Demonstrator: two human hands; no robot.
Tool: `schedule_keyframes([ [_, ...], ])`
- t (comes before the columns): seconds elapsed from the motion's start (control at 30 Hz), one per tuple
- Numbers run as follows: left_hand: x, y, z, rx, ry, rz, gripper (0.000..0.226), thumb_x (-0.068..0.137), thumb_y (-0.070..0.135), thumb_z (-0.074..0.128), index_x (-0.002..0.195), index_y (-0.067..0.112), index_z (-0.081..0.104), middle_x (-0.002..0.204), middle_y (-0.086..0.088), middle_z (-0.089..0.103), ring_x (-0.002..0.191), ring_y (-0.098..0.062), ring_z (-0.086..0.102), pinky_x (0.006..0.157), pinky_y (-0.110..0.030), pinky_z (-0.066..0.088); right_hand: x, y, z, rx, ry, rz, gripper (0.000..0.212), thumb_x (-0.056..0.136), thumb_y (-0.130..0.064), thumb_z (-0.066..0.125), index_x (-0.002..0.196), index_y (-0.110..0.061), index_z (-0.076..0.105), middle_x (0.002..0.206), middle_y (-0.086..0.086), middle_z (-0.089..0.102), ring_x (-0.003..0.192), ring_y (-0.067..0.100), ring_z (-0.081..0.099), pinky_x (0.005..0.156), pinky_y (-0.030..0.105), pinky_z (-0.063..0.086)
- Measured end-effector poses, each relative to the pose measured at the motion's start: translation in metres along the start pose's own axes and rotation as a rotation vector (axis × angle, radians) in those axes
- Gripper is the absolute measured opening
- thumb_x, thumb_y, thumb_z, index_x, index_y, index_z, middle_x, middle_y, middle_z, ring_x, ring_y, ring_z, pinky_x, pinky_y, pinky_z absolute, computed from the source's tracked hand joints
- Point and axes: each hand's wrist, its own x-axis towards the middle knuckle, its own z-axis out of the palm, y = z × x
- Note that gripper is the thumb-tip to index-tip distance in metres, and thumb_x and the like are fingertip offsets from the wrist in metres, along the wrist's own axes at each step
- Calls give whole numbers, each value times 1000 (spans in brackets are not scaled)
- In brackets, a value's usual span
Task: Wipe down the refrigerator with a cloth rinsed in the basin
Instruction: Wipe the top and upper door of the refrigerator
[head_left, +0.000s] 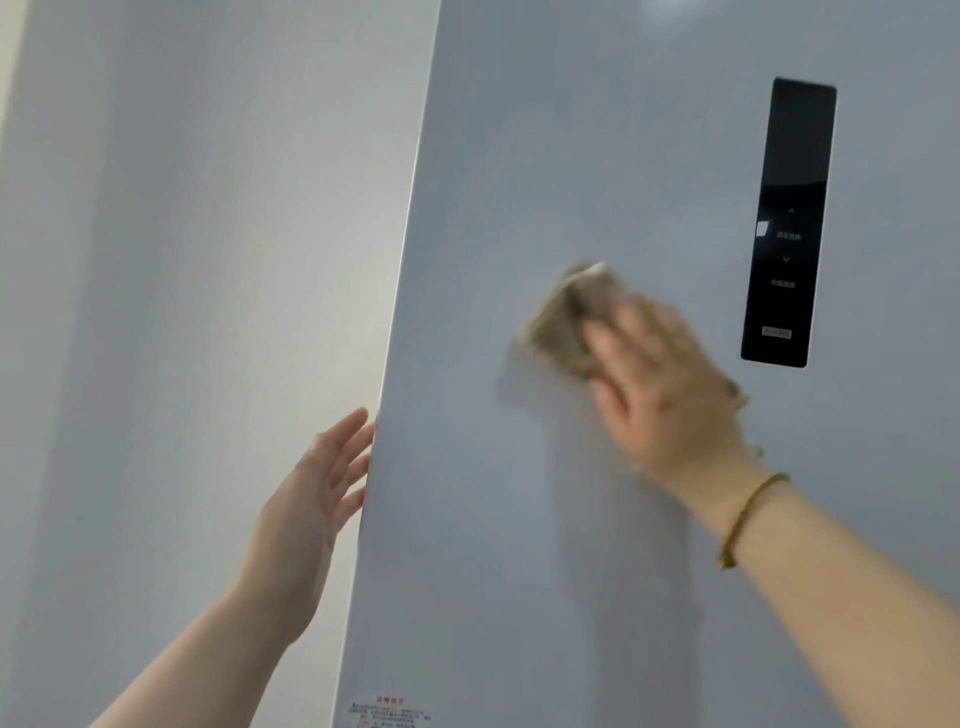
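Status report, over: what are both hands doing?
Right hand pressing cloth on fridge door. Left hand open at door edge. Control panel nearby, untouched.

One refrigerator (519, 156), one control panel (787, 223), one left hand (306, 499), one right hand (660, 384), probably one blurred cloth (561, 322).

Pale grey-blue refrigerator door (597, 156), glossy black control panel (789, 223), tan-beige cloth (561, 322), olive-gold bracelet (748, 514), sticker (387, 714) with red print, off-white wall (208, 260).

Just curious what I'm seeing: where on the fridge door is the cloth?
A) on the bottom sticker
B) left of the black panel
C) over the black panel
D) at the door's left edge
B: the right hand presses the cloth on the door left of the black panel.
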Motion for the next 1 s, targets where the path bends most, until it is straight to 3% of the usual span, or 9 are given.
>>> schedule_keyframes([
  [0.07, 4, 6, -2, 88, -18, 20, 20, 91, 42, 38, 99, 33, 54, 107, 8, 63, 95, -9, 60, 80, -28, 45, 11, 33, -10, -5, -36, 199, 41, 85, -20, 40, 120, -1, 49, 125, 28, 54, 118, 38, 39, 103, 45, 31],
  [0.17, 14, 21, -1, 261, -78, 60, 40, 62, 63, 43, 97, 45, 50, 102, 13, 63, 94, -8, 61, 78, -28, 46, 19, 31, -13, -25, -42, 339, 45, 86, -22, 39, 122, 4, 51, 129, 29, 50, 119, 48, 42, 102, 51, 31],
  [0.23, 18, 28, 3, 306, -96, 89, 38, 64, 62, 39, 98, 48, 49, 104, 15, 61, 96, -6, 60, 76, -27, 46, 18, 2, -5, -67, 13, 203, 40, 90, -26, 36, 119, 0, 49, 122, 28, 55, 116, 42, 40, 104, 48, 29],
  [0.33, 19, 31, 7, 295, -73, 95, 19, 82, 52, 42, 96, 43, 51, 105, 14, 60, 94, -9, 59, 72, -26, 46, 11, -45, 9, 17, -25, -241, 26, 92, -20, 33, 113, -12, 46, 114, 18, 65, 113, 35, 47, 107, 39, 23],
  [0.43, 18, 29, 5, 279, -68, 87, 28, 96, 38, 28, 96, 38, 56, 107, 13, 62, 98, -12, 60, 81, -29, 47, 43, -42, 11, 59, -119, -376, 31, 92, -18, 34, 112, -15, 57, 118, 11, 64, 106, 33, 62, 100, 40, 33],
  [0.57, 19, 26, 2, 259, -66, 73, 33, 96, 35, 27, 97, 35, 59, 109, 15, 63, 98, -10, 61, 86, -32, 47, 116, -3, 16, -20, -75, -44, 43, 77, -19, 42, 111, -4, 63, 123, 20, 59, 104, 41, 59, 94, 48, 44],
  [0.7, 21, 26, -7, 192, -110, 19, 40, 94, 41, 24, 101, 29, 61, 107, 15, 67, 99, -11, 63, 83, -33, 47, 126, -25, 13, 56, -170, 363, 46, 91, -17, 40, 136, -10, 40, 149, 14, 28, 135, 34, 28, 114, 43, 12],
  [0.83, 21, 25, -13, 57, -141, -50, 44, 97, 40, 19, 103, 24, 59, 107, 8, 67, 95, -11, 65, 78, -31, 46, 43, -95, 25, 66, -51, 88, 40, 81, -16, 42, 117, -9, 57, 128, 17, 56, 117, 39, 49, 106, 43, 25],
  [1.0, 9, 13, -12, 25, -105, -57, 40, 98, 37, 19, 103, 23, 57, 107, 9, 64, 98, -4, 60, 81, -25, 44, -65, -164, 16, 115, -216, -99, 42, 82, -16, 42, 123, -15, 44, 138, 7, 40, 126, 30, 36, 112, 42, 16],
])
